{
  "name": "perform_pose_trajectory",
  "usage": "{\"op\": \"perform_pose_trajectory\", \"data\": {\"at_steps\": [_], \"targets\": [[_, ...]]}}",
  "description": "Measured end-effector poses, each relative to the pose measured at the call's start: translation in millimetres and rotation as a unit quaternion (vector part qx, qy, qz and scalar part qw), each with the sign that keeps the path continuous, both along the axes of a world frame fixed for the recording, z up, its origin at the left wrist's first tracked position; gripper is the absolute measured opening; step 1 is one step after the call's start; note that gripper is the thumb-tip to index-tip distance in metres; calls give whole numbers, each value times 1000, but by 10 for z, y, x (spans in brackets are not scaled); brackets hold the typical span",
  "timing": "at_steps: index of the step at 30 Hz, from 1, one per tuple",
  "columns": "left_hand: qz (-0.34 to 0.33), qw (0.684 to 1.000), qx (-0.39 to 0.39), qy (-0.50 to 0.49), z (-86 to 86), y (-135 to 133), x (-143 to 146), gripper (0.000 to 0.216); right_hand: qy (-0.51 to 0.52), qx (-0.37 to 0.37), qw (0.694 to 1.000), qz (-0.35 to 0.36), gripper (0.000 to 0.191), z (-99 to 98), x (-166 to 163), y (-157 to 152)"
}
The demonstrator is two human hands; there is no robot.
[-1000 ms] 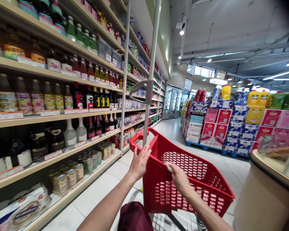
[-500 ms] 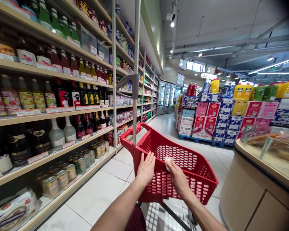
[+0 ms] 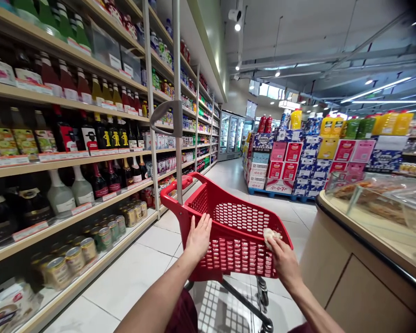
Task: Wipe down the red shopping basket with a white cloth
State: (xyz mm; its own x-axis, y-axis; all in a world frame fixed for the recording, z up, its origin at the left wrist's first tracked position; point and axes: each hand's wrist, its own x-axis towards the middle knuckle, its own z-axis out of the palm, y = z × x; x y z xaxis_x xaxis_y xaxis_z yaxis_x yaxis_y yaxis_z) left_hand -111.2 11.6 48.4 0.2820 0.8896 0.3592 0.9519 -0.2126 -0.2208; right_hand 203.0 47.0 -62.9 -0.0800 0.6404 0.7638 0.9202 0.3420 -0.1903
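A red plastic shopping cart (image 3: 229,252) stands side-on before me, its perforated basket holding nothing I can see. My left hand (image 3: 198,237) lies on the near rim towards the handle end, fingers stretched out flat. Over at the other end of that rim, my right hand (image 3: 284,259) pinches a crumpled whitish cloth (image 3: 271,236) against the edge. A grey pole (image 3: 177,157) with a grey loop grip (image 3: 167,119) rises from the cart's handle end. The underside of my right fingers is hidden.
Shelves of bottles and cans (image 3: 90,155) line the left side. A curved counter (image 3: 353,259) with a glass guard stands close on the right. Stacked drink boxes (image 3: 284,169) sit on a blue pallet (image 3: 263,192) farther back. Pale floor tiles (image 3: 125,263) run between.
My right hand has slid the cloth right along the cart's near rim to its far end. My left hand stays on the rim. The view has turned slightly right.
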Motion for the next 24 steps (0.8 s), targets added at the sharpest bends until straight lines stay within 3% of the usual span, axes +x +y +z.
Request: {"op": "perform_pose_trajectory", "data": {"at_steps": [2,5,7,13,17,22,24], "targets": [[1,1000,7,6,-31,18,-6,69,30,5,999,-16,37,-193,8,-85],[13,1000,15,9,-66,44,-21,70,42,-47,998,-5,33,-566,94,-316],[12,1000,16,9,-79,56,-28,70,42,-72,996,21,32,-640,91,-424],[13,1000,23,5,-89,49,-42,70,96,18,994,51,33,-222,-140,-321],[-5,1000,26,17,-101,36,-82,68,25,-31,991,125,31,-308,-291,-412],[-18,999,14,22,-52,18,-131,65,41,48,990,126,34,-128,-631,-358],[-21,999,8,23,-27,4,-150,63,18,36,990,135,35,-95,-775,-322]]}}
